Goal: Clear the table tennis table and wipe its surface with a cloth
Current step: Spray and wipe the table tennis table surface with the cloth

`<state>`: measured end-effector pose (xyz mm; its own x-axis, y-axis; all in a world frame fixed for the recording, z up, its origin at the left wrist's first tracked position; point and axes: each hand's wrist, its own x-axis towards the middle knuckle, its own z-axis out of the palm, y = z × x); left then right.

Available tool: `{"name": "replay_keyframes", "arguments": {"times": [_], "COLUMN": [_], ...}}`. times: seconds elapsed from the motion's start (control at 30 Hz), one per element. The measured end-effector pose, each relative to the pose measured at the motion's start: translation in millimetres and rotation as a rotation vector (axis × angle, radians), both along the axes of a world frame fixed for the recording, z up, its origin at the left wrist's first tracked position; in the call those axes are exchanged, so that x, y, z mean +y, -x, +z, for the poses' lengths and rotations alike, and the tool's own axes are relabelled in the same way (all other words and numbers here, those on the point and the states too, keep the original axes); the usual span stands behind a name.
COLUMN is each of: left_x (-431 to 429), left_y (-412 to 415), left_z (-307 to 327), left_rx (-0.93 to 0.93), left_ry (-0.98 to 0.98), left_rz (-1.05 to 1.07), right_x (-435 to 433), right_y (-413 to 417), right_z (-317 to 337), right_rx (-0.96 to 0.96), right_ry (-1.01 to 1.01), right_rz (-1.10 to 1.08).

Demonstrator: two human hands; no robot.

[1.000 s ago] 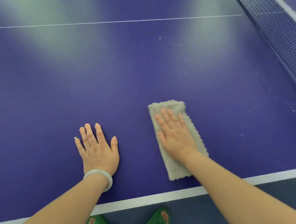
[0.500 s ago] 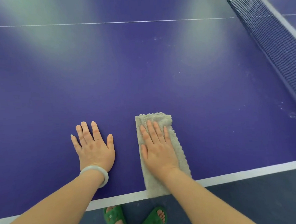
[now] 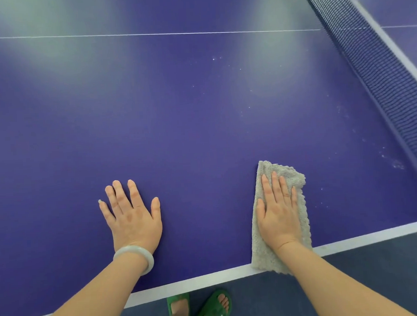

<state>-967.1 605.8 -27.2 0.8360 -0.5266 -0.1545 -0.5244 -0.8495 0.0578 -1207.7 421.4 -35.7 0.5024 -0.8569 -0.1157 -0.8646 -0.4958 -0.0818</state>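
Both flat: right hand (image 3: 279,211) presses cloth (image 3: 291,175), left hand (image 3: 133,216) on table (image 3: 201,124).

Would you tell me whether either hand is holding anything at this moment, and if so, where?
Nothing is gripped. The right hand presses flat on the middle of the cloth; the left hand rests flat on the bare table.

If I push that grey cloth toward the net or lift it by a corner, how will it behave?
The cloth looks like fluffy towelling, seemingly folded, so lifted by a corner it would probably droop and unfold. Its far corner looks bunched beside the right hand, so a push may crumple it unless pressed evenly. It is likely light.
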Motion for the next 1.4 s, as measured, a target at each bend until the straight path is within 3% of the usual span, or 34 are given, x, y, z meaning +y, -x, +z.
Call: {"name": "replay_keyframes", "arguments": {"times": [0.2, 0.37, 0.47, 0.57, 0.73, 0.97, 1.07, 1.27, 1.4], "left_x": [-2, -51, -94, -130, -142, -144, -145, -146, -147], "left_y": [-2, 56, 104, 132, 149, 151, 152, 153, 153], "left_z": [-2, 13, 12, 12, -3, -11, -10, -12, -12], "left_rx": [0.046, 0.144, 0.139, 0.16, 0.051, -0.012, -0.034, -0.058, -0.078], "left_ry": [0.211, 0.351, 0.29, 0.144, 0.072, 0.049, 0.038, 0.013, 0.025], "left_rz": [0.011, -0.285, -0.403, -0.301, -0.232, -0.204, -0.207, -0.178, -0.174], "right_x": [0, 1, 0, -8, -32, -68, -110, -175, -135], "right_y": [0, 0, 0, 0, 5, 124, 158, 85, 50], "right_z": [1, 1, 0, -3, -2, 6, 6, 0, 3], "right_rx": [-0.006, -0.007, -0.015, -0.034, -0.071, 0.014, 0.059, 0.041, -0.023], "right_ry": [-0.005, -0.001, 0.005, 0.018, -0.01, -0.008, -0.003, -0.024, -0.06], "right_rz": [-0.012, -0.001, 0.002, 0.021, 0.15, 0.479, 0.376, 0.051, 0.35]}}
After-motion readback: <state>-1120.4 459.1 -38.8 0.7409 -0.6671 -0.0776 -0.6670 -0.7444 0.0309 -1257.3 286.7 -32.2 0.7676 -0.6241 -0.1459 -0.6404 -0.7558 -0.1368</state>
